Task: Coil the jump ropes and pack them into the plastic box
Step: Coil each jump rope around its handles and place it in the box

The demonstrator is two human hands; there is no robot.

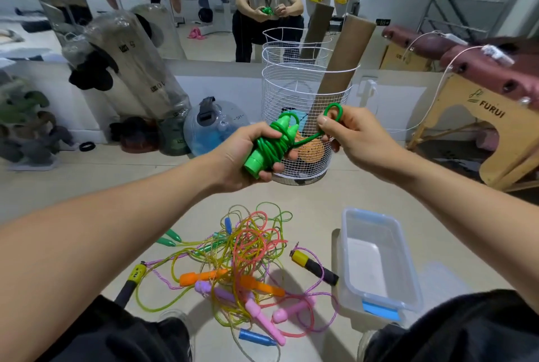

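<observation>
Above floor — left hand clutches green rope; right hand pinches its loop.

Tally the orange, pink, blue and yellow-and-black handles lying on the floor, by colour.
orange handles: 2
pink handles: 2
blue handles: 2
yellow-and-black handles: 2
Total: 8

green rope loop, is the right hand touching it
Touching: the head view shows the right hand pinching the green rope's loop between thumb and fingers.
</observation>
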